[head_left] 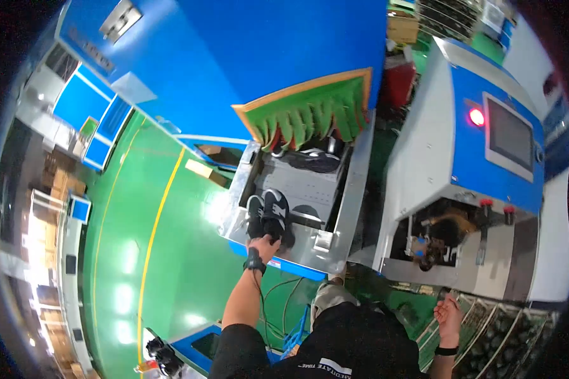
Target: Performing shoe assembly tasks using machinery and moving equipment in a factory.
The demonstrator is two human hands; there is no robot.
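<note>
My left hand (263, 247) is closed at the heel end of a pair of black-and-white sneakers (274, 213). They lie side by side at the near left end of a grey conveyor (306, 189), toes pointing away from me. Farther along, a dark shoe (316, 161) lies on the belt, just short of a green strip curtain (306, 121) hanging from a blue machine (265, 50). At the lower right my right hand (447, 316) has curled fingers, above a wire rack (487, 325). A small dark bit shows at its fingertips, too small to name.
On the right stands a blue-and-white machine (423, 151) with a screen (509, 136), a lit red lamp (477, 117) and an open cavity low in front. Green floor (123, 252) with yellow lines spreads out to the left. More dark shoes (164, 357) sit at the lower left.
</note>
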